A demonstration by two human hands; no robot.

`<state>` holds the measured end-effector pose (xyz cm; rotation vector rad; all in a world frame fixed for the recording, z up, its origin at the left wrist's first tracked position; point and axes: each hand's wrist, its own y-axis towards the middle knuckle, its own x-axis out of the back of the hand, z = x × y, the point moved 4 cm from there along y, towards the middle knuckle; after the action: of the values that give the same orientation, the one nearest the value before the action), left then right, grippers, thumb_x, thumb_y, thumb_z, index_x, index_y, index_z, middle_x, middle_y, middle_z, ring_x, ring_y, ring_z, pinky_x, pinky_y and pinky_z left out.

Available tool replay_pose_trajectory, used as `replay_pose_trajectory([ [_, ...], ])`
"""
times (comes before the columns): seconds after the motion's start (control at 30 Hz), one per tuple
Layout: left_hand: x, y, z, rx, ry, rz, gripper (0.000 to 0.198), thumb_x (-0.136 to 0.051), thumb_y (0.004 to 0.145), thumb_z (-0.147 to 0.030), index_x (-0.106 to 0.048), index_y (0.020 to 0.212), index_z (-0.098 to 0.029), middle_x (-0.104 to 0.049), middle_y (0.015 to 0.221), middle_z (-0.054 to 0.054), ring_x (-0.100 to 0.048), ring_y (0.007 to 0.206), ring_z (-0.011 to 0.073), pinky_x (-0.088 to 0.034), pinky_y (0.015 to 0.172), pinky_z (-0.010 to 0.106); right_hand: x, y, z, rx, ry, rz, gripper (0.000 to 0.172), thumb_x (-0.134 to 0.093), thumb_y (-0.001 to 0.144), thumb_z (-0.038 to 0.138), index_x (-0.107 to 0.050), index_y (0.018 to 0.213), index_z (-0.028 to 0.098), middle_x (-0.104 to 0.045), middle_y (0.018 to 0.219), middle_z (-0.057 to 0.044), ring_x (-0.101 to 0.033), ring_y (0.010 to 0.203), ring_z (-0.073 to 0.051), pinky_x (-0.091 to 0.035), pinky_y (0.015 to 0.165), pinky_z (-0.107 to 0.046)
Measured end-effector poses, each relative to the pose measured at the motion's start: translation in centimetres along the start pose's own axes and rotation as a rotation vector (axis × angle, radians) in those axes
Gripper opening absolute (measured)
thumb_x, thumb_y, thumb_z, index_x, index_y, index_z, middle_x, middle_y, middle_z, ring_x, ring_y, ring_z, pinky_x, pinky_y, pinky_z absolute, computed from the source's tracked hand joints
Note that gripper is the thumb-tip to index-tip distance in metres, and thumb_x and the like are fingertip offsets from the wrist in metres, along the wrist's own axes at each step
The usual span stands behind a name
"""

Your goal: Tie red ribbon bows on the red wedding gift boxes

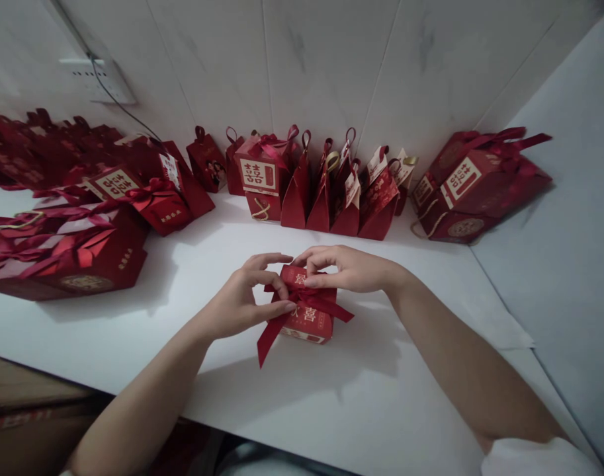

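A small red gift box [309, 322] with gold characters stands on the white table [331, 403] in front of me. A dark red ribbon [282, 324] is wrapped over its top, with tails hanging off to the lower left and right. My left hand [247, 301] pinches the ribbon at the box's left side. My right hand [344, 268] rests over the box top, fingers pinched on the ribbon at the knot.
Several red gift boxes and bags line the back wall [331, 192]. More ribboned boxes are piled at the left [68, 244], and two large ones lie at the right [475, 185]. A wall socket with a cable [100, 79] is at upper left.
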<state>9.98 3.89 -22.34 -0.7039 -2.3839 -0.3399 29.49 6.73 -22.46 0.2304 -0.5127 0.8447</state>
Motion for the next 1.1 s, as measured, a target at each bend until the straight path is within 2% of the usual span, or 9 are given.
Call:
replay_pose_trajectory([
  [0.17, 0.03, -0.15, 0.66, 0.059, -0.054, 0.089, 0.022, -0.073, 0.078, -0.042, -0.07, 0.073, -0.021, -0.045, 0.148, 0.005, -0.039, 0.138, 0.0339, -0.029, 0.115, 0.052, -0.07, 0.06, -0.03, 0.017, -0.01, 0.01, 0.027, -0.059, 0.091, 0.041, -0.062, 0.076, 0.019, -0.06, 0.126, -0.006, -0.058, 0.106, -0.02, -0.042, 0.09, -0.032],
  [0.27, 0.01, -0.2, 0.59, 0.054, -0.072, 0.134, 0.023, -0.07, 0.082, -0.041, -0.068, 0.074, -0.02, -0.041, 0.151, 0.004, -0.037, 0.139, 0.0325, -0.033, 0.113, 0.049, -0.13, 0.09, -0.05, 0.046, -0.025, 0.019, 0.026, -0.058, 0.092, 0.04, -0.063, 0.078, 0.019, -0.06, 0.125, -0.006, -0.058, 0.104, -0.019, -0.042, 0.089, -0.031],
  [0.43, -0.07, -0.08, 0.42, 0.023, -0.114, 0.192, 0.022, -0.069, 0.084, -0.039, -0.065, 0.075, -0.019, -0.047, 0.146, 0.007, -0.035, 0.141, 0.0319, -0.035, 0.112, 0.046, -0.21, 0.14, -0.15, 0.061, -0.022, 0.03, 0.025, -0.057, 0.093, 0.039, -0.063, 0.078, 0.019, -0.061, 0.124, -0.006, -0.058, 0.102, -0.019, -0.042, 0.089, -0.032],
  [0.73, -0.07, 0.19, 0.21, -0.01, -0.206, 0.243, 0.02, -0.068, 0.084, -0.035, -0.065, 0.074, -0.018, -0.042, 0.149, 0.006, -0.045, 0.133, 0.031, -0.037, 0.11, 0.045, -0.5, 0.32, 0.07, 0.049, 0.049, 0.015, 0.021, -0.061, 0.089, 0.036, -0.063, 0.076, 0.02, -0.065, 0.124, -0.004, -0.059, 0.104, -0.02, -0.043, 0.089, -0.032],
  [0.9, 0.01, 0.38, 0.21, -0.034, -0.251, 0.304, 0.016, -0.068, 0.084, -0.03, -0.065, 0.074, -0.018, -0.042, 0.15, 0.005, -0.042, 0.136, 0.0311, -0.036, 0.112, 0.045, -0.82, 0.32, 0.46, 0.004, 0.092, 0.01, 0.019, -0.06, 0.089, 0.034, -0.063, 0.077, 0.019, -0.07, 0.115, -0.003, -0.06, 0.091, -0.017, -0.043, 0.08, -0.029],
  [1.0, -0.05, 0.29, 0.47, -0.004, -0.221, 0.266, 0.018, -0.066, 0.085, -0.032, -0.064, 0.075, -0.017, -0.042, 0.15, 0.007, -0.04, 0.137, 0.0337, -0.037, 0.111, 0.048, -0.8, 0.26, 0.46, -0.068, 0.102, -0.031, 0.019, -0.061, 0.087, 0.034, -0.063, 0.076, 0.018, -0.071, 0.108, -0.003, -0.059, 0.084, -0.015, -0.042, 0.074, -0.028],
  [1.1, -0.01, 0.19, 0.57, 0.015, -0.141, 0.135, 0.019, -0.063, 0.087, -0.033, -0.062, 0.076, -0.017, -0.039, 0.153, 0.008, -0.036, 0.14, 0.0357, -0.033, 0.113, 0.053, -0.74, 0.12, 0.51, -0.101, 0.103, -0.028, 0.023, -0.061, 0.087, 0.036, -0.061, 0.073, 0.017, -0.071, 0.096, -0.002, -0.056, 0.077, -0.014, -0.039, 0.068, -0.027],
])
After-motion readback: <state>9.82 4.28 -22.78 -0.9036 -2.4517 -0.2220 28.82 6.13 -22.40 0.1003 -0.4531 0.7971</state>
